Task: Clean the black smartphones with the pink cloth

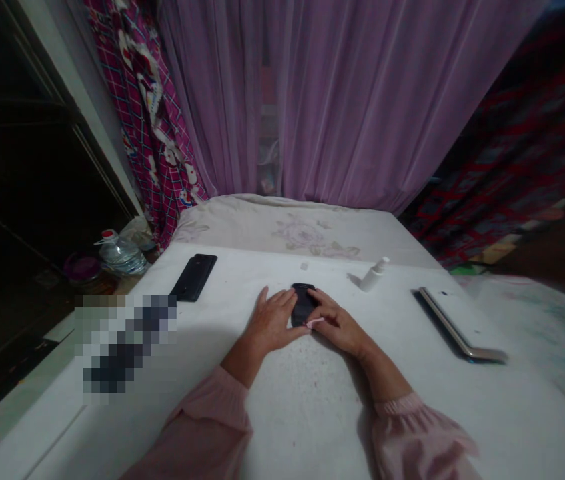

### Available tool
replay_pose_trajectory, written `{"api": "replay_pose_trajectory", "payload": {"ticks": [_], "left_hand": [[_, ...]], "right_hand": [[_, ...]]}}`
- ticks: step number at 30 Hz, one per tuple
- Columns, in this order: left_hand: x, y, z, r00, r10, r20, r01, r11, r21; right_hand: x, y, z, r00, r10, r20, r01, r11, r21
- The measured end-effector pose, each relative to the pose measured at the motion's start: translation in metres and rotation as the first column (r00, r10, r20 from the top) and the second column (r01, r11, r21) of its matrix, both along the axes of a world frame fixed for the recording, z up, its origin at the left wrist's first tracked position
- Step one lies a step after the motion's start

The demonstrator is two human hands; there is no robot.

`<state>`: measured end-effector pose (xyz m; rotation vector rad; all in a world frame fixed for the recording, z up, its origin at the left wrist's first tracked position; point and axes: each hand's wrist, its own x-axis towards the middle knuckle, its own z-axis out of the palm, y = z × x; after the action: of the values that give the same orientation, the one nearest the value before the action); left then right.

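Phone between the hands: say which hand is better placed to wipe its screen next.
Probably the right hand: it appears to hold a small pink piece, perhaps cloth, by the lower right corner of the phone. The left hand lies along the phone's left side, better placed for steadying.

Head camera: up on the person's head it sat, the one view in play, looking forward and down!
Left hand (275, 319) and right hand (338, 327): close to dead centre, fairly near the lens, seen from above and behind.
Table (307, 400): below the lens, near part sweeping across the bottom!
Purple curtain (362, 100): straight ahead, beyond the far edge, filling the top.
Water bottle (125, 259): caught low on the left, so wide was this view.
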<state>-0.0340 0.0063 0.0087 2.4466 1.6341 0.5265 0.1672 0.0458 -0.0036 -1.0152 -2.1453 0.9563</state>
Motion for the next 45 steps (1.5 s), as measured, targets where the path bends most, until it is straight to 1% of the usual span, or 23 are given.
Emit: {"api": "replay_pose_trajectory", "payload": {"ticks": [3, 6, 9, 11, 15, 20, 22, 24, 27, 29, 33, 37, 40, 42, 45], "left_hand": [[-0.001, 0.001, -0.001, 1.000, -0.012, 0.003, 0.012, 1.000, 0.006], [-0.001, 0.002, -0.002, 1.000, -0.022, 0.010, 0.022, 1.000, 0.014], [-0.002, 0.002, -0.003, 0.999, -0.035, 0.014, 0.035, 0.999, 0.020], [-0.002, 0.003, -0.003, 0.999, -0.042, 0.018, 0.042, 0.999, 0.023], [-0.002, 0.003, -0.003, 0.999, -0.046, 0.018, 0.046, 0.999, 0.024], [-0.001, 0.002, -0.002, 0.999, -0.039, 0.004, 0.039, 0.999, 0.021], [-0.001, 0.002, -0.001, 0.999, -0.031, -0.011, 0.031, 0.999, 0.017], [0.000, 0.001, 0.000, 0.999, -0.023, -0.025, 0.023, 1.000, 0.013], [0.000, 0.000, 0.001, 1.000, -0.015, -0.025, 0.016, 1.000, 0.009], [0.000, 0.000, 0.001, 1.000, -0.016, -0.019, 0.016, 1.000, 0.012], [0.000, 0.000, 0.001, 1.000, -0.011, -0.027, 0.011, 1.000, 0.015], [0.000, -0.001, 0.003, 1.000, -0.012, -0.025, 0.012, 1.000, 0.007], [0.001, -0.001, 0.005, 1.000, -0.008, -0.022, 0.007, 1.000, -0.013], [0.000, 0.000, 0.005, 1.000, -0.010, -0.020, 0.010, 1.000, -0.023], [0.000, 0.000, 0.004, 1.000, -0.023, -0.008, 0.023, 1.000, -0.021]], "right_hand": [[-0.004, 0.000, -0.002, 0.998, -0.061, 0.022, 0.060, 0.997, 0.042], [-0.010, 0.004, -0.008, 0.991, -0.128, 0.039, 0.121, 0.981, 0.150], [-0.014, 0.011, -0.014, 0.988, -0.151, 0.037, 0.137, 0.958, 0.251], [-0.017, 0.016, -0.016, 0.987, -0.159, 0.029, 0.144, 0.946, 0.290], [-0.022, 0.024, -0.017, 0.978, -0.205, 0.028, 0.186, 0.930, 0.317], [-0.028, 0.030, -0.017, 0.936, -0.348, 0.048, 0.314, 0.890, 0.330], [-0.029, 0.030, -0.018, 0.926, -0.375, 0.043, 0.341, 0.881, 0.328], [-0.029, 0.031, -0.018, 0.931, -0.364, 0.033, 0.337, 0.891, 0.303], [-0.024, 0.032, -0.016, 0.949, -0.314, 0.023, 0.301, 0.927, 0.224], [-0.019, 0.031, -0.014, 0.965, -0.263, 0.017, 0.256, 0.950, 0.178], [-0.002, 0.028, -0.009, 0.992, -0.128, 0.010, 0.126, 0.981, 0.147], [0.012, 0.024, -0.004, 0.996, -0.037, 0.079, 0.031, 0.996, 0.078], [0.017, 0.022, -0.002, 0.992, 0.019, 0.127, -0.022, 0.999, 0.024], [0.017, 0.022, -0.001, 0.990, 0.034, 0.140, -0.034, 0.999, 0.002], [0.015, 0.021, -0.002, 0.990, 0.021, 0.138, -0.020, 1.000, -0.011]]}}
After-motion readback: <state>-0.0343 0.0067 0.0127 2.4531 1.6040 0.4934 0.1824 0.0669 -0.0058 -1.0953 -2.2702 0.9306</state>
